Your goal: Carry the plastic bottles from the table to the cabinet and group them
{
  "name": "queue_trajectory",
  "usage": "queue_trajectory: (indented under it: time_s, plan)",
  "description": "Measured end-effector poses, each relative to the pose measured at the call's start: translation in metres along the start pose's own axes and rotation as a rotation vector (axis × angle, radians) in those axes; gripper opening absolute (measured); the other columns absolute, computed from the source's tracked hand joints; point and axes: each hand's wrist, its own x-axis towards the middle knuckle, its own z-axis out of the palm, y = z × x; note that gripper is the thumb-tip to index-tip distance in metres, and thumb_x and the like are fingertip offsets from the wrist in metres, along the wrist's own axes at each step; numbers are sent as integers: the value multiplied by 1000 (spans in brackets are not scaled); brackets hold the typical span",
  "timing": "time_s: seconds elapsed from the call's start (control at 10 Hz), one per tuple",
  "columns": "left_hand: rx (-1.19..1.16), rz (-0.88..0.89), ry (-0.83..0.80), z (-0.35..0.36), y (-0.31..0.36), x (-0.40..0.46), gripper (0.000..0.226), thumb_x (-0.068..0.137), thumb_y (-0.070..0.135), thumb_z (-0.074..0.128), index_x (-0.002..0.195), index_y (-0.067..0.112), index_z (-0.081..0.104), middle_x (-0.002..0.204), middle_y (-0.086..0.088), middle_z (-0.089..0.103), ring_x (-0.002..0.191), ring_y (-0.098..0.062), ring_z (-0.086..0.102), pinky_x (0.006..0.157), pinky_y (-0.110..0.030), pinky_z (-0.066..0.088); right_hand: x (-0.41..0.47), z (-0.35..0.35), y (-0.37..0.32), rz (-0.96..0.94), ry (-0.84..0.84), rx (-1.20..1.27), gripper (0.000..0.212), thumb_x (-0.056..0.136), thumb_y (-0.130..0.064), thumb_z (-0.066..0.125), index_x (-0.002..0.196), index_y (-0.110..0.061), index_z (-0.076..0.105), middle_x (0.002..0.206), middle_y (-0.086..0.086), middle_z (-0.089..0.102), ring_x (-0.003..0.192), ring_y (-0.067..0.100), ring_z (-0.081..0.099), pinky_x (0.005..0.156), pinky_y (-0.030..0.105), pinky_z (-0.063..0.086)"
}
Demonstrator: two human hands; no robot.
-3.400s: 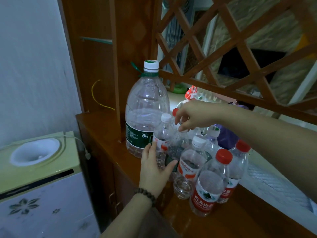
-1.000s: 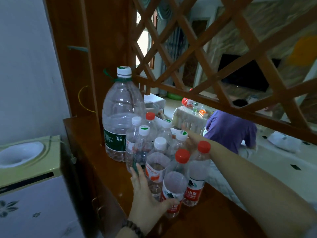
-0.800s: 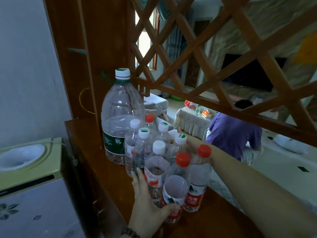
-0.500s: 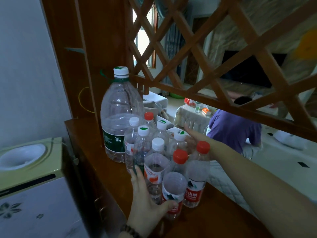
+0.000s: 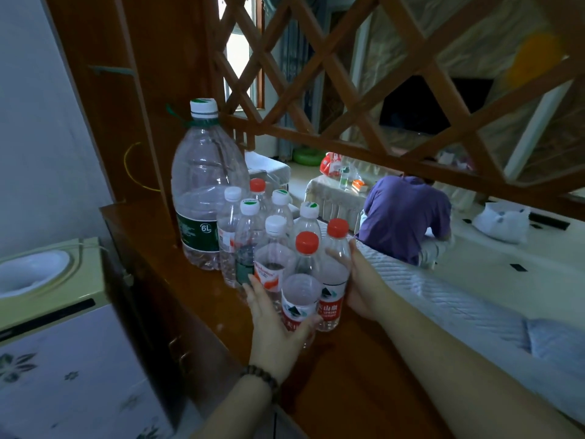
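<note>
Several small clear plastic bottles (image 5: 272,248) with white or red caps stand bunched together on the brown wooden cabinet top (image 5: 348,375). Behind them stands a big 6L bottle (image 5: 202,191) with a white and green cap. My left hand (image 5: 275,324) cups the near left side of the bunch, with fingers spread against the front red-capped bottle (image 5: 300,299). My right hand (image 5: 361,280) presses flat on the right side of another red-capped bottle (image 5: 332,274). Neither hand lifts anything.
A wooden lattice screen (image 5: 395,99) rises behind the cabinet top. A wooden post (image 5: 120,99) stands to the left. A pale green water dispenser (image 5: 47,280) sits low on the left. Beyond the screen a person in a purple shirt (image 5: 405,217) bends near a low table (image 5: 335,188).
My right hand has drawn back from the far side of the bunch to the near right red-capped bottle. My left hand stays against the front bottles.
</note>
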Motion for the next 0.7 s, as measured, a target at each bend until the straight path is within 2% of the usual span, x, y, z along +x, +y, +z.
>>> queue_trajectory:
  time_s: [0.1, 0.2, 0.3, 0.4, 0.6, 0.7]
  plan:
    - [132, 90, 29, -6, 29, 4, 138, 62, 48, 82, 145, 27, -26, 156, 5, -26, 143, -12, -18, 112, -33, 2, 2, 2, 2, -26, 47, -15, 65, 92, -64, 22, 114, -20, 65, 115, 10, 69, 108, 29, 63, 90, 43, 49]
    - [135, 112, 31, -3, 31, -4, 141, 58, 54, 81, 146, 25, -24, 157, 4, -24, 144, -14, -16, 116, -39, 5, 3, -2, 1, -49, 45, -47, 71, 88, -71, 20, 121, -23, 62, 123, 8, 65, 116, 29, 59, 102, 49, 42]
    - [188, 108, 47, -11, 30, 2, 138, 55, 71, 70, 148, 27, -21, 159, 4, -17, 146, -15, -13, 119, -47, 10, -9, -6, 0, -73, 155, -157, 63, 88, -71, 23, 119, -30, 60, 134, 7, 57, 124, 26, 50, 110, 50, 31]
    - [266, 150, 48, -19, 31, -5, 122, 61, 88, 45, 151, 28, -13, 160, 4, -7, 147, -16, -6, 117, -52, 19, -25, -7, 4, -95, 240, -383, 58, 93, -63, 22, 133, -31, 49, 148, 6, 41, 137, 24, 35, 115, 46, 22]
    - [499, 192, 87, -49, 42, -18, 103, 77, 80, 27, 152, 17, -6, 161, -4, -6, 147, -19, -8, 119, -49, 8, -95, 13, 25, -407, 387, -888, 52, 99, -45, 28, 144, -18, 35, 150, 5, 36, 135, 14, 34, 109, 27, 22]
    - [669, 252, 94, -67, 45, -23, 95, 83, 78, 21, 153, 19, -3, 161, -2, -6, 147, -18, -9, 119, -48, 4, -114, 26, 46, -467, 460, -1151, 61, 95, -54, 29, 148, -24, 26, 157, 5, 23, 146, 20, 14, 119, 43, 14]
